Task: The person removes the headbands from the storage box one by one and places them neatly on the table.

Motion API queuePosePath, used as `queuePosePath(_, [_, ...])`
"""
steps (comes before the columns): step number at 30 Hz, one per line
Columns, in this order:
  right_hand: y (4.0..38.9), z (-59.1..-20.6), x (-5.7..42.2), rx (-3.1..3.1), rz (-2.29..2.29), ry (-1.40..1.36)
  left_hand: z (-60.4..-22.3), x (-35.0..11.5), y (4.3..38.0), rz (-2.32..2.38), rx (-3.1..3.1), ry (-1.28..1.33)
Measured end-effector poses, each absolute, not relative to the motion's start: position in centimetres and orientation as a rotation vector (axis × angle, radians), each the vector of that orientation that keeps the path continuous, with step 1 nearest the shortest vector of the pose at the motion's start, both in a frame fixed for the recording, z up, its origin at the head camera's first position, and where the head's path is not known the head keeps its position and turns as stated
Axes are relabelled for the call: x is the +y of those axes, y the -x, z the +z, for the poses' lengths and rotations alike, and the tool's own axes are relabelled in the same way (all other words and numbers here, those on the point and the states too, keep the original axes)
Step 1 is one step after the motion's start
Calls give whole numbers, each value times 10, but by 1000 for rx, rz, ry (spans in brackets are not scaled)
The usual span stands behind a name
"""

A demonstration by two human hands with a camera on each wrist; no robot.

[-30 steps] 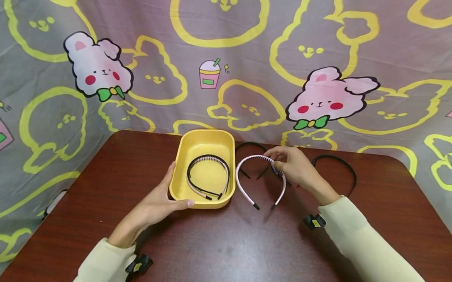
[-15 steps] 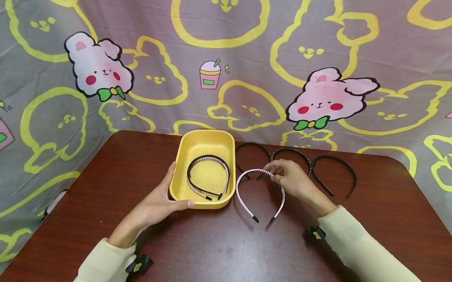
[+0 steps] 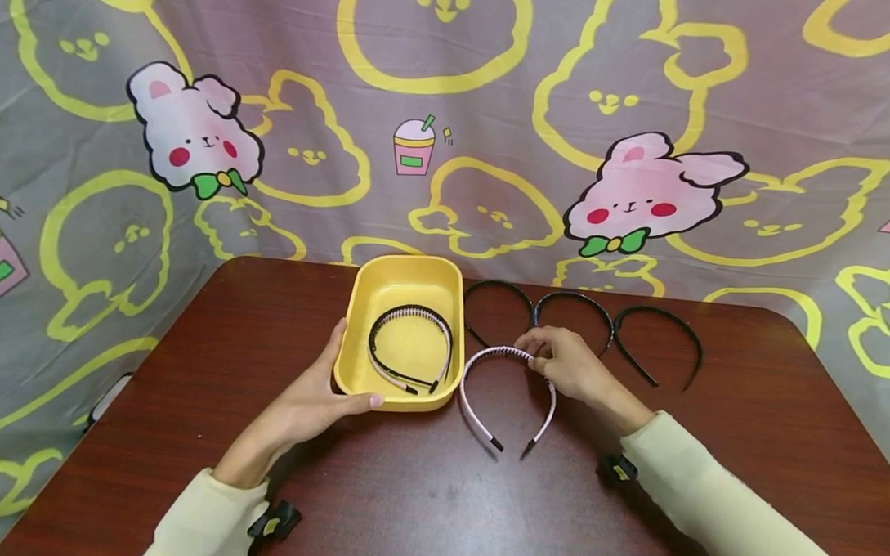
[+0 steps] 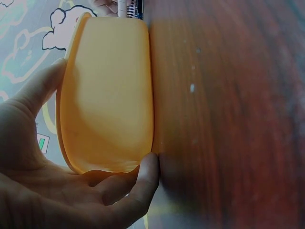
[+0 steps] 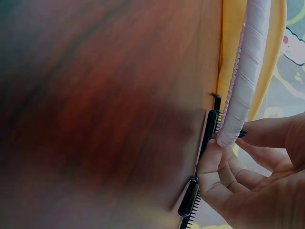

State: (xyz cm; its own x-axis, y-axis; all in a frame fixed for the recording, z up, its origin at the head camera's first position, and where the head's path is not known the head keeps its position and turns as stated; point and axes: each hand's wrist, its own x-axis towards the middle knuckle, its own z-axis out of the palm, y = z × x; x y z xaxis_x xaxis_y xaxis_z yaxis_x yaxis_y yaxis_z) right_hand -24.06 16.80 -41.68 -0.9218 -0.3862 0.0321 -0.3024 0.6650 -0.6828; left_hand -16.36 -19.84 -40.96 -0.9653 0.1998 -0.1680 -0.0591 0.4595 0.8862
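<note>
My right hand (image 3: 570, 364) pinches the upper right of a pale pink wrapped headband (image 3: 497, 350) between thumb and fingers. Its black-tipped ends point toward me, just right of the yellow plastic box (image 3: 404, 405). In the right wrist view the band (image 5: 248, 62) rises from my fingertips, small teeth along its inner side. My left hand (image 3: 311, 400) grips the box's near left corner, thumb along the front and fingers at the side. In the left wrist view the fingers curl round the box wall (image 4: 109, 86). Inside the box lie a black headband (image 3: 413, 309) and a pinkish one, overlapping.
Along the table's back lie three dark headbands: a black one (image 3: 500, 283) beside the box, a bluish-black one (image 3: 573, 296) in the middle, and another black one (image 3: 700, 352) at the right. A patterned cloth (image 3: 481, 91) hangs behind the brown table (image 3: 422, 498).
My right hand has brought the pink headband toward me, away from the row of dark headbands, then slightly left. The left hand and the box have stayed in place.
</note>
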Motion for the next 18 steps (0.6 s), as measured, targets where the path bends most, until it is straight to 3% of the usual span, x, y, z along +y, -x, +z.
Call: queuePosePath(18, [237,-420,163,2781,-1045,631,-410,-200,165,1511,2455,-115])
